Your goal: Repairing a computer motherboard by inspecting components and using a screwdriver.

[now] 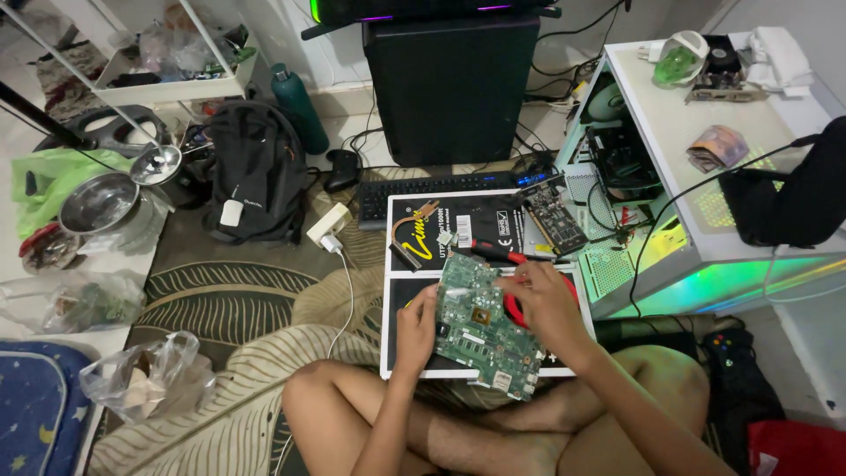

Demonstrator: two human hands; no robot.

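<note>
I sit cross-legged on the floor with a green circuit board (pixel 480 330) held over my lap. My left hand (pixel 415 328) grips its left edge. My right hand (pixel 545 300) rests on the board's upper right part, fingers curled over it. Under the board lies a black and white flat box (pixel 458 231). On that box sit a copper heat pipe (pixel 408 236) and a red-handled screwdriver (pixel 500 255). A red round object (pixel 515 311) shows just beneath my right hand.
An open white computer case (pixel 696 167) with green light stands at the right. A black keyboard (pixel 436 189), a black tower (pixel 449 84), a black backpack (pixel 256 172), a white power adapter (pixel 328 225) and plastic bags (pixel 150 375) lie around on the patterned rug (pixel 229 304).
</note>
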